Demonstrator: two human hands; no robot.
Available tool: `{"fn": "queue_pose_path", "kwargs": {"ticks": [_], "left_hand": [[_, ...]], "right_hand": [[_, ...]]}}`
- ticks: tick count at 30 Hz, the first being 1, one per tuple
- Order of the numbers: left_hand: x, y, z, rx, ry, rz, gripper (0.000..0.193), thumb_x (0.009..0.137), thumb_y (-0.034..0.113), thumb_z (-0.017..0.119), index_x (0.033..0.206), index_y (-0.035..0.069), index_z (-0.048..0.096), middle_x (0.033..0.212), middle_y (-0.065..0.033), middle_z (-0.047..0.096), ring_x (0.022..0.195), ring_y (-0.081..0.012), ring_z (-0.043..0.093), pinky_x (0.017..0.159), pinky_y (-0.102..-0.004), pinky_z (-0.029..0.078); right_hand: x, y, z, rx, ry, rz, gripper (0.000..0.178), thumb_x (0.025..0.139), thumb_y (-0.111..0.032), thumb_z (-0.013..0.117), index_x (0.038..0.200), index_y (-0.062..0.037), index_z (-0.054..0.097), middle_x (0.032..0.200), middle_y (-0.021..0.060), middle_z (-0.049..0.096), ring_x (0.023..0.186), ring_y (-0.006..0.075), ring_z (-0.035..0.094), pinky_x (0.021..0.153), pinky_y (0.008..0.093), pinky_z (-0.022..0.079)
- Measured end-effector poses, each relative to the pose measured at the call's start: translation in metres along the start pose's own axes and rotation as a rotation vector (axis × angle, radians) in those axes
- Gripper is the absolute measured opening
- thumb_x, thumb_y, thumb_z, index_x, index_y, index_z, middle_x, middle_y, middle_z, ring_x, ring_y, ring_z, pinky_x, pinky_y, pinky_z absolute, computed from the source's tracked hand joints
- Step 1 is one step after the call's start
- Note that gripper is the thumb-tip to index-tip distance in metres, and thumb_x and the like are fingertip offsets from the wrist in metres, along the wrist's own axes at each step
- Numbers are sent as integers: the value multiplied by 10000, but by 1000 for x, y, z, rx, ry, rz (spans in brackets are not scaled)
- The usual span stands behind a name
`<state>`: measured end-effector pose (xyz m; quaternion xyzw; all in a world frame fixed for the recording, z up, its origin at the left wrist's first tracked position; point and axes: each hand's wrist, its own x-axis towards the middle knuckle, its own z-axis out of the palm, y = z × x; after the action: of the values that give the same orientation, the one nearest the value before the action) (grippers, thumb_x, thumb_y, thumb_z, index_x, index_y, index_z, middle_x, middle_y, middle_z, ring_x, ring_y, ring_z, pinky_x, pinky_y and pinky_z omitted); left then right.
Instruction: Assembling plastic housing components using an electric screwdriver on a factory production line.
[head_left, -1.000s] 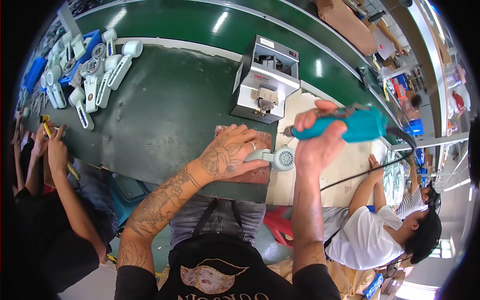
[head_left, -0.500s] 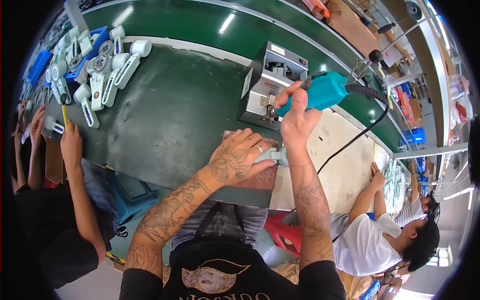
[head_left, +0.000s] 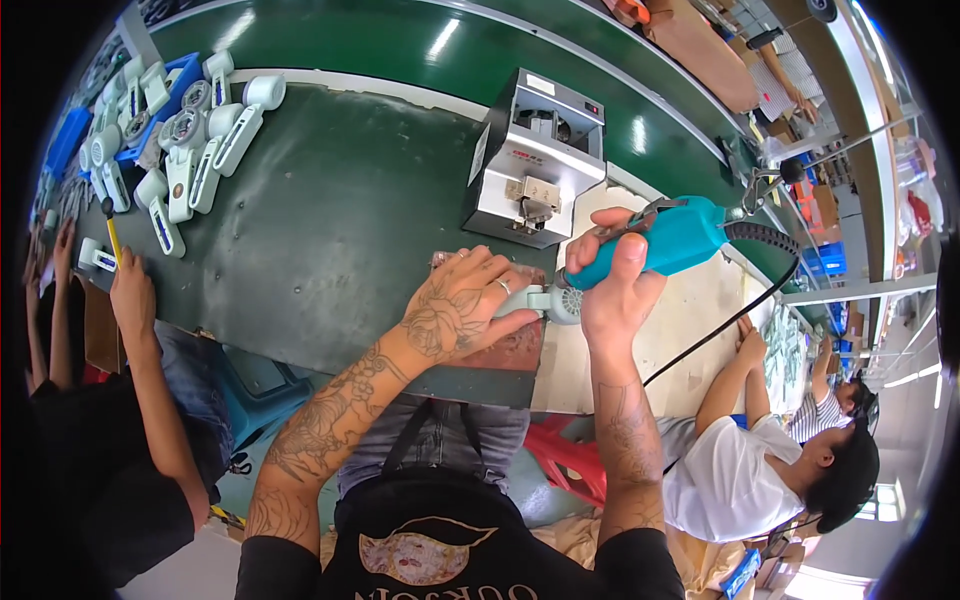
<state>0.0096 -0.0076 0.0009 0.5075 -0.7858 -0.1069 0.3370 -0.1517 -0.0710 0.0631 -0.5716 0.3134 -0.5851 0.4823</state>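
Observation:
My left hand [head_left: 465, 305] is closed over a pale handheld fan, pressing it down on a reddish-brown pad [head_left: 505, 355]. The fan's round grilled head [head_left: 566, 306] sticks out to the right of my fingers, while most of its body is hidden under the palm. In my right hand [head_left: 622, 290] is a teal electric screwdriver [head_left: 670, 240], gripped around its body and slanting down to the left. Its nose is close to the fan head; I cannot tell whether they touch. A black cord [head_left: 735, 318] hangs from its back end.
A metal screw feeder [head_left: 535, 160] stands just beyond my hands. Many similar white fans [head_left: 190, 140] are heaped with blue bins at the far left. At the left, a co-worker's hand holds a yellow-handled tool [head_left: 113, 235]. Another person [head_left: 745, 480] sits at the right.
My right hand has brought the electric screwdriver away from the screw feeder, toward me and slightly right, near the fan head. My left hand stays on the fan. The view has shifted slightly.

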Motion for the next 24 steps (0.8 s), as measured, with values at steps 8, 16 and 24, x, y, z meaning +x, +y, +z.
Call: {"fn": "queue_pose_path", "kwargs": {"ticks": [8,16,24], "left_hand": [[-1,-3,4,-14,-23,-9,416,916,455,644,1112,90,683,992,-71,613,988,-266,571,882,-414,473],[1,2,2,18,-77,-21,445,944,448,608,1188,79,657,1091,-100,623,1063,-292,566,976,-448,445],[-1,0,3,87,-95,-9,469,963,448,579,1237,70,624,1167,-119,614,1103,-309,556,1008,-471,430]], "right_hand": [[-7,7,-5,22,-41,21,466,983,-387,657,1091,55,558,744,62,577,650,158,567,578,284,456],[-8,19,-4,-43,-19,25,490,999,-482,597,961,-4,493,693,78,528,603,185,519,579,342,450],[-6,16,-1,-84,-43,53,465,1009,-458,589,980,-1,509,695,74,527,605,183,520,582,333,452]]}}
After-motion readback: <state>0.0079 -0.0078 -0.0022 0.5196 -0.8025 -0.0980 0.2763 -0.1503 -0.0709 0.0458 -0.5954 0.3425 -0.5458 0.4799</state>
